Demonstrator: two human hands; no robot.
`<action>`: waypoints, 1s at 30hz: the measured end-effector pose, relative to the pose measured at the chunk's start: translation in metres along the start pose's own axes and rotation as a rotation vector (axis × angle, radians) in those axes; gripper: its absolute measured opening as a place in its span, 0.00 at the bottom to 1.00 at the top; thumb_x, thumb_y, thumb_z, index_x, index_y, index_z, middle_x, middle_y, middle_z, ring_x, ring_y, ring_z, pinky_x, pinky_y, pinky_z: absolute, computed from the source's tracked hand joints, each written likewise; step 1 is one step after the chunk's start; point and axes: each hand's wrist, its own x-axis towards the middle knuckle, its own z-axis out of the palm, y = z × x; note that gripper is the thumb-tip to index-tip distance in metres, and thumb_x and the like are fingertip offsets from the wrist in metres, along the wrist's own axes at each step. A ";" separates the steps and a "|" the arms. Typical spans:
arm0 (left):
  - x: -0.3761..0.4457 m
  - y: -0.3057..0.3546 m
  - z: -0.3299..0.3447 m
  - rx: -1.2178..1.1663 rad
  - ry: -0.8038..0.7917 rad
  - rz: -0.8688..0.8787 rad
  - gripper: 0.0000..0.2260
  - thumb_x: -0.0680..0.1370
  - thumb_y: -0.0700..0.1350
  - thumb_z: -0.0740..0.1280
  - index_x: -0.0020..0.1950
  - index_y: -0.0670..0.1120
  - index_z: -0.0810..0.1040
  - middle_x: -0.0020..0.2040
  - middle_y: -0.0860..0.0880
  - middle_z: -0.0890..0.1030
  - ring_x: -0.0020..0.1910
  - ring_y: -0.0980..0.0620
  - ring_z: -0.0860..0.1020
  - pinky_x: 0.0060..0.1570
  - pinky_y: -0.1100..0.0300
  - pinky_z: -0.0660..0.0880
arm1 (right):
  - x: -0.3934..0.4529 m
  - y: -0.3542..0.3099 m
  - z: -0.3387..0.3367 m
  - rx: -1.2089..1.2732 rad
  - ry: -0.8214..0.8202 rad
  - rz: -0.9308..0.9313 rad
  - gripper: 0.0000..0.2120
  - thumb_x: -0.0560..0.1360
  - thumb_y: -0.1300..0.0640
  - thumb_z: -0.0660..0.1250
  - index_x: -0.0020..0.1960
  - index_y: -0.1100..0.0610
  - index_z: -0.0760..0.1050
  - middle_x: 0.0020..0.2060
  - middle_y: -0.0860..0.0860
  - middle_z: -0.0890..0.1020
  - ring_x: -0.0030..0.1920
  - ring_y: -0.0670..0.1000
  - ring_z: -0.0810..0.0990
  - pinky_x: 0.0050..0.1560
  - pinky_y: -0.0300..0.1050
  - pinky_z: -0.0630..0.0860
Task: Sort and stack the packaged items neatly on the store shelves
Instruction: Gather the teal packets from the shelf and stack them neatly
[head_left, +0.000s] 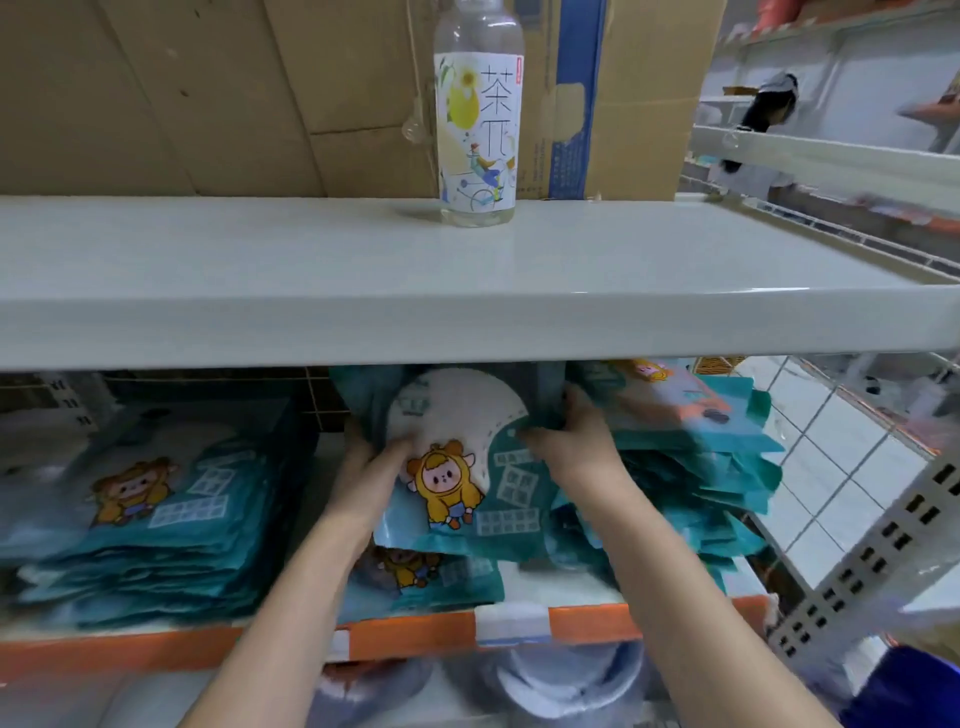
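Centre frame, under the white shelf (467, 322), the left hand (371, 467) and right hand (576, 447) grip the side edges of a teal packet (467, 467) above the middle pile (436, 577). Best to lower it flat, corners squared to that pile, clear of the right stack (717, 467).

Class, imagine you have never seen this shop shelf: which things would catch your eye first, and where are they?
A clear bottle with a white label stands alone on the pale upper shelf. Below it, the left hand and right hand hold a teal packet with a yellow cartoon figure, between two teal stacks.
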 end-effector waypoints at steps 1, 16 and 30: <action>-0.001 -0.006 -0.010 0.018 0.029 0.003 0.29 0.74 0.47 0.71 0.73 0.45 0.65 0.66 0.47 0.73 0.58 0.50 0.72 0.54 0.59 0.71 | -0.002 0.005 0.013 0.059 -0.036 0.037 0.19 0.73 0.67 0.67 0.60 0.53 0.70 0.48 0.49 0.80 0.47 0.49 0.79 0.40 0.39 0.74; -0.009 -0.080 -0.040 0.124 -0.049 0.039 0.35 0.74 0.44 0.72 0.76 0.49 0.58 0.67 0.53 0.69 0.63 0.57 0.67 0.62 0.63 0.61 | -0.026 0.074 0.070 0.114 -0.094 0.096 0.26 0.75 0.67 0.64 0.64 0.44 0.61 0.52 0.40 0.76 0.53 0.39 0.76 0.46 0.28 0.73; 0.030 -0.102 -0.037 0.254 0.030 -0.269 0.39 0.74 0.49 0.72 0.77 0.42 0.55 0.73 0.39 0.66 0.69 0.40 0.68 0.67 0.46 0.66 | -0.005 0.099 0.087 -0.426 -0.137 0.200 0.20 0.78 0.54 0.62 0.68 0.56 0.67 0.62 0.54 0.76 0.56 0.52 0.75 0.56 0.44 0.72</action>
